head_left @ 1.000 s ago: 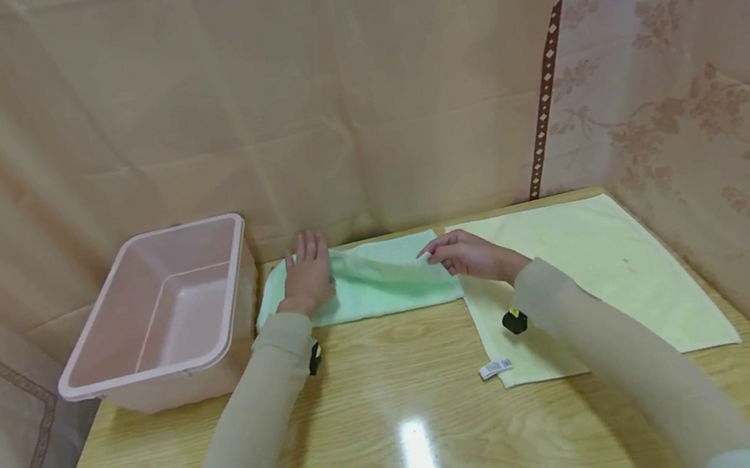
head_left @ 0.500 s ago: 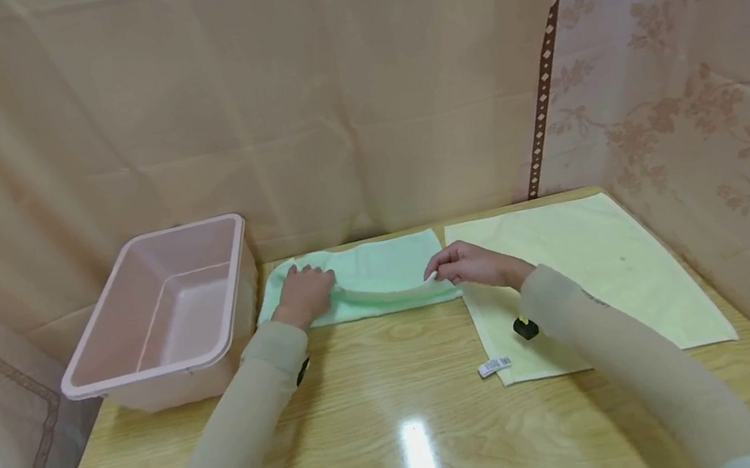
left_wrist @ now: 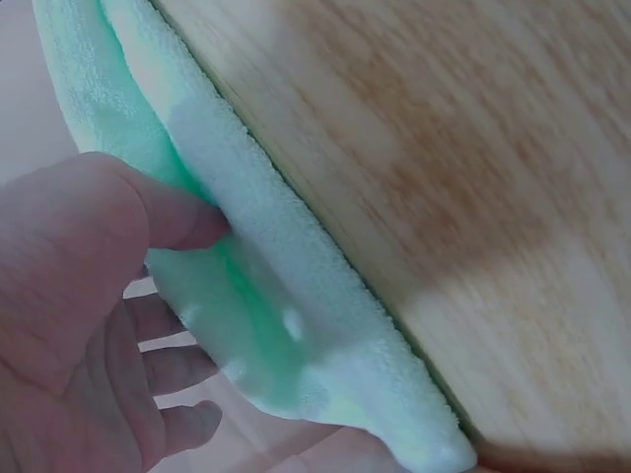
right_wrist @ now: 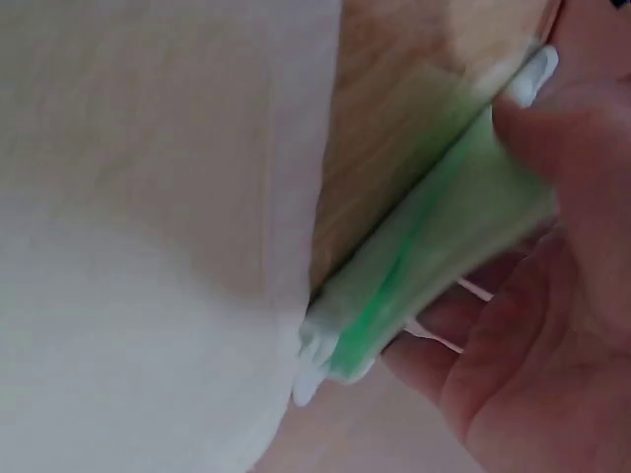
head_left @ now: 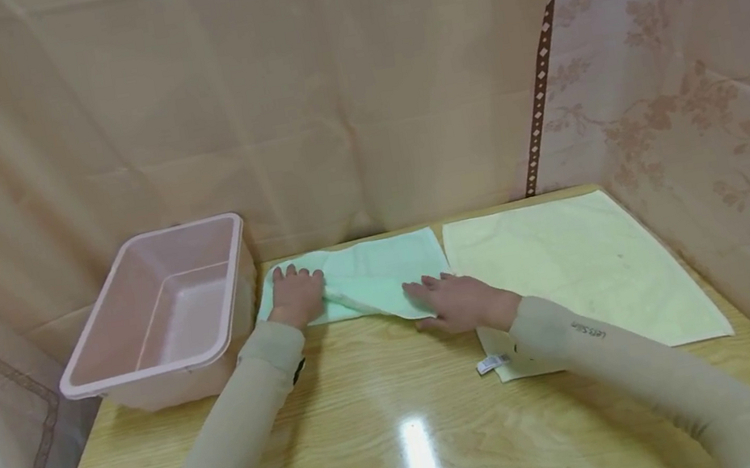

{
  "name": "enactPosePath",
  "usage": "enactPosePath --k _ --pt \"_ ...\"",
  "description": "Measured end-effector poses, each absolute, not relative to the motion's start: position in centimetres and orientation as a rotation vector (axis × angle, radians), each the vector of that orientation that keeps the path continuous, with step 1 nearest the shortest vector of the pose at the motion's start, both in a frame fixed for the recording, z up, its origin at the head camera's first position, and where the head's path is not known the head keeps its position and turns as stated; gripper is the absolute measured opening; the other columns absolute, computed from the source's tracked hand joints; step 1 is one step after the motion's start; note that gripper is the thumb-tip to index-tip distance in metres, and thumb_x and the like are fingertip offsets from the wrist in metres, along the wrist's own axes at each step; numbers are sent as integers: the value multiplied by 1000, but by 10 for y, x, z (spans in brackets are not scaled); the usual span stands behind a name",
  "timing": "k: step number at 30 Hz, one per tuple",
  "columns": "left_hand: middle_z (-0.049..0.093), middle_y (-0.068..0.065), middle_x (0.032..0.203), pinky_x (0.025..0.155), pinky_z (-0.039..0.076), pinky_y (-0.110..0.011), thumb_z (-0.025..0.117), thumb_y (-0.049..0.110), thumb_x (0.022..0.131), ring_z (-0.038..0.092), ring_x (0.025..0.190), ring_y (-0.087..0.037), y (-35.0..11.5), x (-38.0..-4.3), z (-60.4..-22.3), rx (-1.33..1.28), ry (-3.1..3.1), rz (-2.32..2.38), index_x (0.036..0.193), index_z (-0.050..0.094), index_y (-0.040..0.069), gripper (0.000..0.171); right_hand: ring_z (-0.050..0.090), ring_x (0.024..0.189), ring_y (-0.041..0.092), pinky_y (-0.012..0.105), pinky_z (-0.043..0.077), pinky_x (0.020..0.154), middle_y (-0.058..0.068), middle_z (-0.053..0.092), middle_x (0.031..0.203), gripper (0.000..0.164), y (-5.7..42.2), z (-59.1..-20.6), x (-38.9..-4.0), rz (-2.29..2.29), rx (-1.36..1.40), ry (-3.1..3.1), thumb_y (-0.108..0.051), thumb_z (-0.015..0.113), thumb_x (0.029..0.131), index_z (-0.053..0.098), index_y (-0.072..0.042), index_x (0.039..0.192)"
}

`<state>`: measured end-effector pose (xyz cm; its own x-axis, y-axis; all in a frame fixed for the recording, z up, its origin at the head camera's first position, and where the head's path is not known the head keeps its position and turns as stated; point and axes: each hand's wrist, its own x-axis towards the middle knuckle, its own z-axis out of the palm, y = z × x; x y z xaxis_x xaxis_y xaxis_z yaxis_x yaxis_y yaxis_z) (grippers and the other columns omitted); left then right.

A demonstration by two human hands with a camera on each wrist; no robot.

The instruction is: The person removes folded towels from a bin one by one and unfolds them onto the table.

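Observation:
A mint-green towel (head_left: 386, 257) lies folded along the back of the wooden table. My left hand (head_left: 296, 295) is over its left part, fingers bent. In the left wrist view the left thumb (left_wrist: 182, 212) presses on a turned fold of the towel, with several fingertips at its far edge and the index finger hidden. My right hand (head_left: 459, 302) lies at the towel's front right corner, its fingers stretched out over the cloth. The right wrist view shows the towel (right_wrist: 424, 236) running between the right thumb (right_wrist: 532, 133) and the other fingers.
A pale yellow towel (head_left: 571, 260) with a white label (head_left: 491, 364) is spread flat at the right, under the right forearm. A pink plastic basin (head_left: 233, 359) stands at the left. Beige curtains (head_left: 395, 83) hang behind the wooden table (head_left: 345, 419).
The lifted edge of the mint-green towel has come down toward the front. My right hand has gone from pinching it to lying over it with straight fingers; my left has shifted slightly left.

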<state>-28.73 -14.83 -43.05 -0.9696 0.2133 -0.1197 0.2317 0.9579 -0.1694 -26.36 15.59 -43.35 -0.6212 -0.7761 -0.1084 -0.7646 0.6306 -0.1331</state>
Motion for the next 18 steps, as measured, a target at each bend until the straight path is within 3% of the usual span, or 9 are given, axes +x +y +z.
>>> enactPosePath --k 2,5,10,13,18 --pt "58 -24 133 112 23 -68 52 15 97 44 130 -48 -148 -287 -429 329 3007 -288 132 59 4 37 37 144 40 54 32 115 23 42 154 62 152 -434 -258 -15 -1302 2679 -34 49 109 31 1 156" --pt "54 -25 134 112 23 -68 51 17 99 42 130 -46 -145 -282 -425 291 2992 -359 128 62 5 33 24 150 38 53 24 119 22 26 163 56 153 -434 -255 27 -1311 2629 -25 41 111 25 2 158" --pt "50 -24 137 114 22 -66 51 21 103 37 134 -45 -136 -262 -412 279 2921 -573 115 71 9 26 24 150 38 51 23 120 22 28 162 53 164 -426 -251 22 -1298 2607 -20 41 111 27 2 157" --pt "54 -22 136 114 24 -65 56 22 103 39 136 -44 -137 -245 -406 405 2918 -666 107 75 9 23 28 148 41 52 26 118 25 32 159 50 172 -415 -246 12 -1293 2618 -16 45 110 33 4 155" --pt "68 -12 108 109 36 -61 65 24 100 56 116 -36 -149 -215 -411 746 3004 -691 90 74 9 20 28 147 43 53 28 117 28 31 158 46 184 -407 -232 -85 -1246 2608 -12 47 109 36 5 151"
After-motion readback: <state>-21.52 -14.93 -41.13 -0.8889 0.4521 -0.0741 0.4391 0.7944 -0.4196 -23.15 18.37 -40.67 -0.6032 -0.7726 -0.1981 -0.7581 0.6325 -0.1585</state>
